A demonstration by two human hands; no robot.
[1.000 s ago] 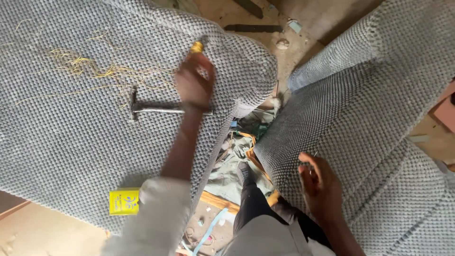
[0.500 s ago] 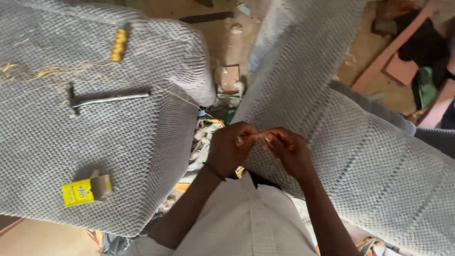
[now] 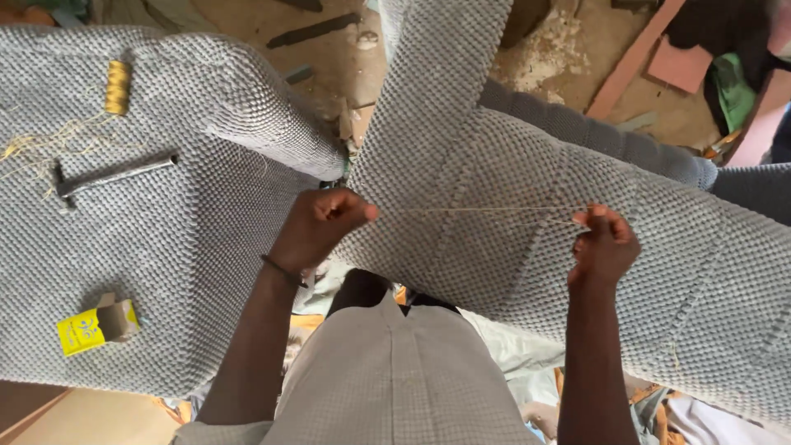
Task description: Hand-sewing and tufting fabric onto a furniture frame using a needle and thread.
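Thread (image 3: 482, 209) now being drawn taut across the grey upholstered cushion (image 3: 527, 247), stretching between both hands; half a second ago those hands were pinched together at the middle. Left hand (image 3: 320, 224) closed in a fist, pinching one end. Right hand (image 3: 604, 244) pinching the other end, fingers curled shut. The pulling apart reads as measuring or tensioning a length. Lying idle on the other grey cushion (image 3: 165, 247): hammer (image 3: 107, 176), yellow thread spool (image 3: 117, 86), small yellow box (image 3: 95, 326).

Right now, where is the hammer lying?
In the head view the hammer lies at the left on the grey upholstered cushion, below the yellow thread spool and above the small yellow box, apart from both hands.
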